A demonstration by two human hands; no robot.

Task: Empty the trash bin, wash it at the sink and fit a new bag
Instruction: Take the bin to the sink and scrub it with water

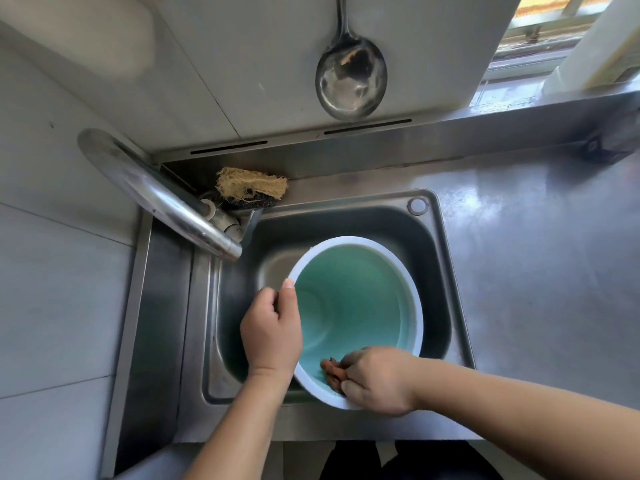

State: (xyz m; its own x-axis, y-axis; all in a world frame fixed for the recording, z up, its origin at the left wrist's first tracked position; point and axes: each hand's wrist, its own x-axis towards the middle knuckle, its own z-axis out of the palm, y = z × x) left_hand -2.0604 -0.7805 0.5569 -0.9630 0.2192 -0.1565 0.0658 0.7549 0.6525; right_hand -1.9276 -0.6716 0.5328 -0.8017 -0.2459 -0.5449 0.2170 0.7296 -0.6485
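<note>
Bin (pixel 360 306) leans in the sink (pixel 446 271); left hand (pixel 272 332) fingers curl round its rim, right hand (pixel 377 381) fingers pinch a brown scrap (pixel 333 370) inside.

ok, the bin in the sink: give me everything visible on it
The trash bin is a round plastic bin with a white rim and a teal, smooth, empty interior; no bag is fitted. It sits tilted in the steel sink, mouth toward the camera. The left hand grips its left rim; the right hand holds a brownish scrubber against the near inner wall.
</note>
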